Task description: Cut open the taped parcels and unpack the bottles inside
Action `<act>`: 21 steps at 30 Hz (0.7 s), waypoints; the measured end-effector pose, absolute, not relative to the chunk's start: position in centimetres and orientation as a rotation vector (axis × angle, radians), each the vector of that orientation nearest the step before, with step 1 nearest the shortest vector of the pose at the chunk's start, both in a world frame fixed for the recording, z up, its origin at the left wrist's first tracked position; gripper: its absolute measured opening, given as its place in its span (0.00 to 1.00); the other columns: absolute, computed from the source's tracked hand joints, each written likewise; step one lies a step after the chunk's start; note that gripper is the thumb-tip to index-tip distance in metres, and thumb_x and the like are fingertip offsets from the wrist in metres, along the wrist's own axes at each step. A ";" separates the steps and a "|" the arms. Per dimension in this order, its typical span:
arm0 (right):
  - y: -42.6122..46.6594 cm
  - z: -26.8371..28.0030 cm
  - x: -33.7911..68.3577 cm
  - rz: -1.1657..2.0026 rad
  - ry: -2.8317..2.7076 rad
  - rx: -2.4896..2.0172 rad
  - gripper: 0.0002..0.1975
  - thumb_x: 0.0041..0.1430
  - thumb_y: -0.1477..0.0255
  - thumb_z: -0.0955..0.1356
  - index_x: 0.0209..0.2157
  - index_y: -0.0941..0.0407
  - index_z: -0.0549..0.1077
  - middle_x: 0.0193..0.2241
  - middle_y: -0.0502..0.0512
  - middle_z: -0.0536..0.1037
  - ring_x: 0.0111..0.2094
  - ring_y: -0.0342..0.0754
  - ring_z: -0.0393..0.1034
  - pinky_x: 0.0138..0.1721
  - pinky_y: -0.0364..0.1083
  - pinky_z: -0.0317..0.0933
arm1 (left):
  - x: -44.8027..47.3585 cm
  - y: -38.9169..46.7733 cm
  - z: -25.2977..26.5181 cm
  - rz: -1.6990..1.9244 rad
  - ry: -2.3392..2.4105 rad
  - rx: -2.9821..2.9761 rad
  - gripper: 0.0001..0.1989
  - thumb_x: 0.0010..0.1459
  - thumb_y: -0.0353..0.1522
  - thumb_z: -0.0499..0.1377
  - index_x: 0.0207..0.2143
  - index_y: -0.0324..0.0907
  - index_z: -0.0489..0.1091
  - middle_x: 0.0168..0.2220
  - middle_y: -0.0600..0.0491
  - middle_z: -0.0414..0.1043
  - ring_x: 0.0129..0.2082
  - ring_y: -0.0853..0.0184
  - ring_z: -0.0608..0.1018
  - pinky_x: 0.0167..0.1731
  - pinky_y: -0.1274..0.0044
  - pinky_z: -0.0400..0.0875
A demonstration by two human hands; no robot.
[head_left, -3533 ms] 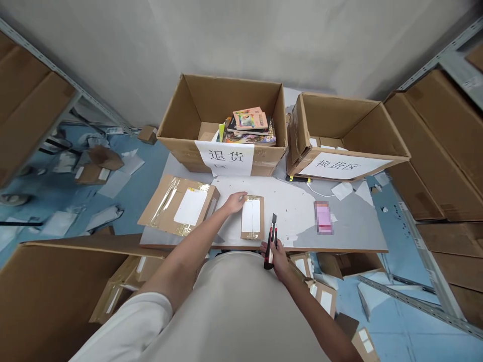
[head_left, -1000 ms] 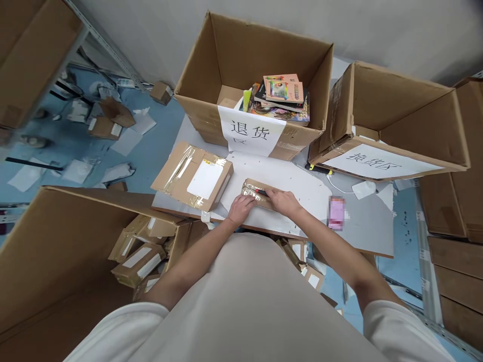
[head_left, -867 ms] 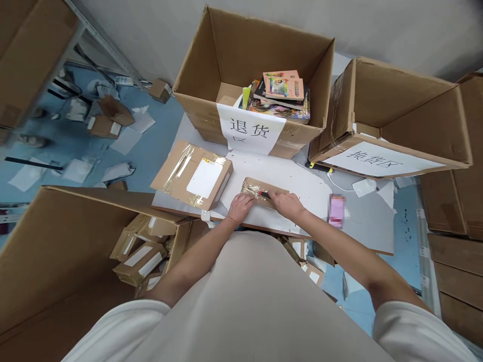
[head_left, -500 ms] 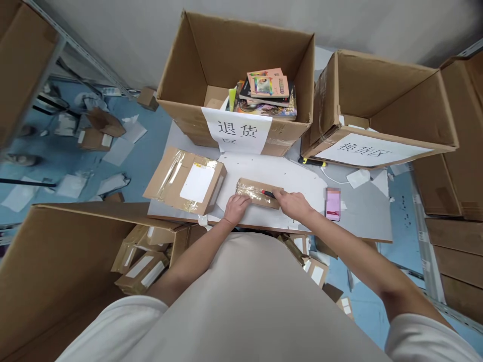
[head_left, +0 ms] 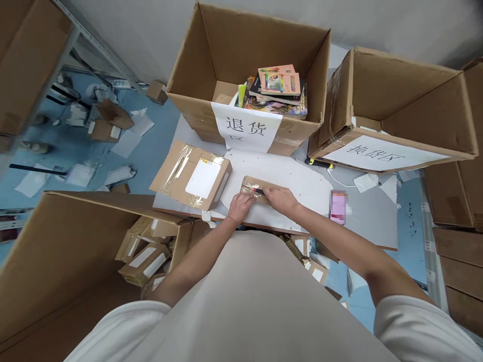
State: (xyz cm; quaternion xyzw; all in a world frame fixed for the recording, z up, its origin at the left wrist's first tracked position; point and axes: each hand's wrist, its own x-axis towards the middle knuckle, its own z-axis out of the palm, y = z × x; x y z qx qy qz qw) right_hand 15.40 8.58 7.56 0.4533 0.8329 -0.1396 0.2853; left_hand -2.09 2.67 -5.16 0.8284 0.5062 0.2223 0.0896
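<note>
A small cardboard box (head_left: 264,182) with clear tape over its left part lies on the white-covered table. My left hand (head_left: 240,207) grips its near left edge, with the fingers bent over the top. In my right hand (head_left: 281,199) is a red and black utility knife (head_left: 258,191), pointing left over the taped top. Its blade is too small to make out, so I cannot tell how deep it sits. The two hands are close together. Left of them rests a larger taped carton (head_left: 177,173) with a white label.
Behind stand two big open cartons: one (head_left: 188,108) holds several books (head_left: 281,83), the other (head_left: 411,110) is at right. A phone (head_left: 338,207) and a yellow-black tool (head_left: 320,163) lie on the table. A deep carton (head_left: 75,241) with parcels stands at left.
My right hand and the knife have moved left along the box top, closer to my left hand. The left hand still holds the box. The camera view has shifted slightly.
</note>
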 end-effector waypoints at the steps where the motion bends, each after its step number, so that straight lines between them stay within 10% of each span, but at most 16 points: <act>1: 8.4 7.5 15.6 -0.367 2.212 1.215 0.19 0.63 0.80 0.53 0.55 0.58 0.57 0.42 0.65 0.77 0.41 0.53 0.74 0.39 0.49 0.63 | -2.1 2.7 -5.2 0.657 1.508 2.462 0.15 0.60 0.22 0.50 0.42 0.46 0.72 0.43 0.53 0.77 0.44 0.68 0.76 0.45 0.72 0.64; 21: 3.2 10.9 25.7 -0.246 1.937 1.363 0.20 0.60 0.84 0.55 0.53 0.58 0.61 0.37 0.65 0.76 0.37 0.53 0.75 0.32 0.45 0.59 | -2.3 2.9 -5.6 0.603 1.509 2.452 0.16 0.60 0.24 0.50 0.42 0.47 0.73 0.42 0.51 0.76 0.42 0.65 0.75 0.44 0.71 0.64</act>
